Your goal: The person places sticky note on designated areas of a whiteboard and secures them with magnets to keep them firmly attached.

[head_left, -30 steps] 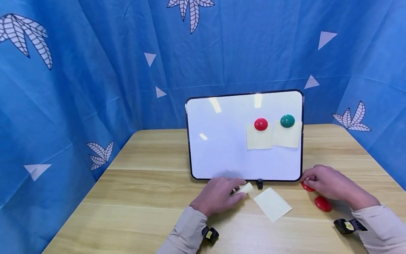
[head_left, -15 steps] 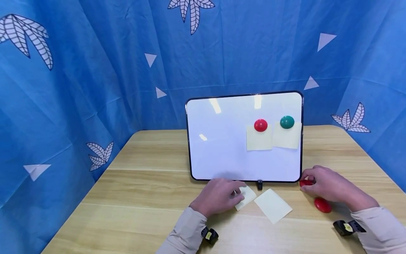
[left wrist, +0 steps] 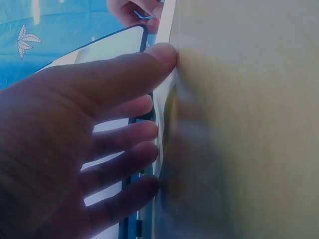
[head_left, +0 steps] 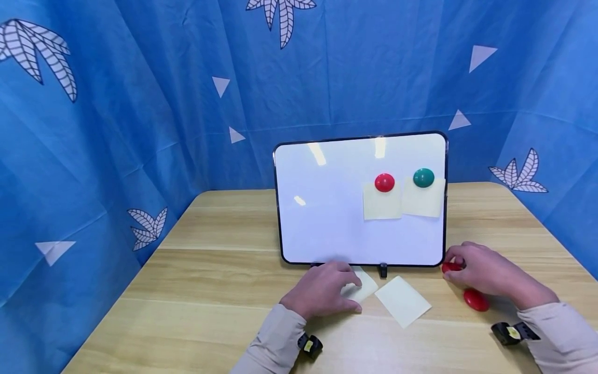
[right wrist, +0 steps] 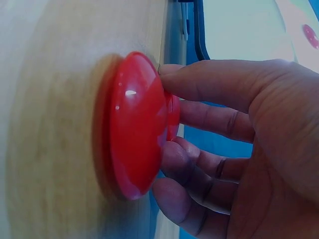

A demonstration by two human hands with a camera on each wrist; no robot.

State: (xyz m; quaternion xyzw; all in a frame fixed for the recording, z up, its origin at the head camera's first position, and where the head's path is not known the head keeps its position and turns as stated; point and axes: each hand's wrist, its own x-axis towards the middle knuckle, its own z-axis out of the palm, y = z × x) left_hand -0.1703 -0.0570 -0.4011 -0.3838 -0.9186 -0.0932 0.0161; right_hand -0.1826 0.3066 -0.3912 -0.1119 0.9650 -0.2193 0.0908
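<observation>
My left hand [head_left: 323,291] lies over a pale yellow sticky note [head_left: 366,285] on the table, thumb and fingers spread apart. The left wrist view shows the fingertips at the note's thin edge, with no grip on it. A second note [head_left: 403,301] lies flat to its right. With thumb and fingers, my right hand [head_left: 481,267] holds a round red magnet [head_left: 449,267] by the whiteboard's lower right corner. Another red magnet [head_left: 476,299] rests on the table beneath that hand; it looms large in front of the fingers in the right wrist view.
A black-framed whiteboard [head_left: 322,223] stands upright on small feet [head_left: 383,270]. On its right half, a red magnet [head_left: 384,183] and a green magnet [head_left: 423,177] each hold a note. A blue patterned curtain [head_left: 374,78] hangs behind the wooden table [head_left: 201,296].
The note under my left hand was curled up in a pinch and now lies flatter; the thumb has moved away from the fingers. My right hand has shifted its fingers slightly around the red magnet.
</observation>
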